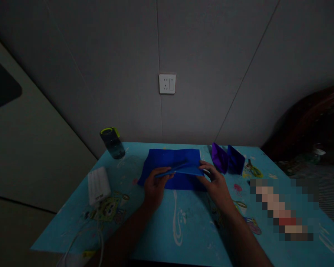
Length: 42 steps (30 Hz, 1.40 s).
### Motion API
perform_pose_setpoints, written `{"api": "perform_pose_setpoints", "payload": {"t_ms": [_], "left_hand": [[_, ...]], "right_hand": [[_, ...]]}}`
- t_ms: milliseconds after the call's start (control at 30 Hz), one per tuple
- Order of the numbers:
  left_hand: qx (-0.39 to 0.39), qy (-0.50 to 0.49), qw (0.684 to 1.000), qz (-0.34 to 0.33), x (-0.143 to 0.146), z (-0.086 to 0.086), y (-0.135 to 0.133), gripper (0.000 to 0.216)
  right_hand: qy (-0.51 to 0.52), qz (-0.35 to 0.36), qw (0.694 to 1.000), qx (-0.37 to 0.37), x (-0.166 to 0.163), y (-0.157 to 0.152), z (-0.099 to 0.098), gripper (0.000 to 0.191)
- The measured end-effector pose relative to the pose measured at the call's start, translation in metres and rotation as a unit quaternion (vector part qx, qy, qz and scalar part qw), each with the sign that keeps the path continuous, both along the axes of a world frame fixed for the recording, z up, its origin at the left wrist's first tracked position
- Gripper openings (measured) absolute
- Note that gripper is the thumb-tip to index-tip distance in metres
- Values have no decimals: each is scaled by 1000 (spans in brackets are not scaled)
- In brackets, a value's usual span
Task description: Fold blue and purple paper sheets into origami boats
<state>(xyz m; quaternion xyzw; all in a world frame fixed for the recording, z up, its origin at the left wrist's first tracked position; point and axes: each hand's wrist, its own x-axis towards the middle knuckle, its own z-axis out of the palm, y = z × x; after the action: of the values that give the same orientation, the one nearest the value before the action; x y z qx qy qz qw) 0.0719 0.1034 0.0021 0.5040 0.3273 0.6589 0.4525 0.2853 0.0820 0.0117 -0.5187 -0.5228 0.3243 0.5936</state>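
A blue sheet of paper (174, 155) lies on the table in front of me. Above its middle, a lighter blue folded paper edge (187, 171) spans the gap between my hands; whether it belongs to the same sheet, I cannot tell. My left hand (155, 185) pinches the left end between thumb and fingers. At the right end, my right hand (215, 181) has its thumb and curled fingertips closed on the paper. Two folded paper pieces, one purple (219, 158) and one dark blue (236, 160), stand just beyond my right hand.
A dark bottle (113, 142) stands at the back left of the blue patterned table (144, 237). In front of it lies a white power bank (99, 185) with a cable (100, 241). Scissors (254, 170) lie at the right, near a pixelated area. A wall socket (167, 83) is behind.
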Motion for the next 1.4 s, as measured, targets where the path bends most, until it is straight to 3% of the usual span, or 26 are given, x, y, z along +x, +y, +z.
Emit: {"api": "perform_pose_setpoints", "payload": {"t_ms": [133, 233, 367, 500, 733, 900, 1067, 1200, 1300, 1400], "left_hand": [[109, 59, 992, 17, -6, 0, 1, 11], [114, 67, 991, 6, -7, 1, 0, 13], [87, 35, 995, -34, -3, 1, -4, 16], [-17, -57, 993, -100, 2, -4, -6, 25], [-147, -132, 977, -74, 5, -2, 2, 41], [-172, -127, 974, -81, 5, -3, 6, 43], [-173, -126, 973, -90, 6, -6, 7, 45], [-177, -135, 970, -99, 7, -7, 8, 46], [-179, -147, 967, -102, 7, -8, 8, 47], [-173, -161, 966, -103, 6, -10, 8, 46]], "right_hand": [[-15, -23, 1000, 7, -1, 0, -3, 34], [7, -34, 999, 0, -1, -1, -3, 37], [26, -39, 999, -4, -1, -1, -1, 37], [3, -70, 997, 12, -6, -3, 2, 36], [-37, -144, 987, 62, -7, -4, 3, 42], [-46, -163, 983, 71, -5, -5, 3, 38], [49, -160, 983, 71, -7, -5, 6, 48], [35, -187, 980, 56, -6, -4, 5, 29], [14, -165, 985, 37, -5, -4, 3, 27], [10, -129, 991, 34, -6, -5, 2, 37]]}}
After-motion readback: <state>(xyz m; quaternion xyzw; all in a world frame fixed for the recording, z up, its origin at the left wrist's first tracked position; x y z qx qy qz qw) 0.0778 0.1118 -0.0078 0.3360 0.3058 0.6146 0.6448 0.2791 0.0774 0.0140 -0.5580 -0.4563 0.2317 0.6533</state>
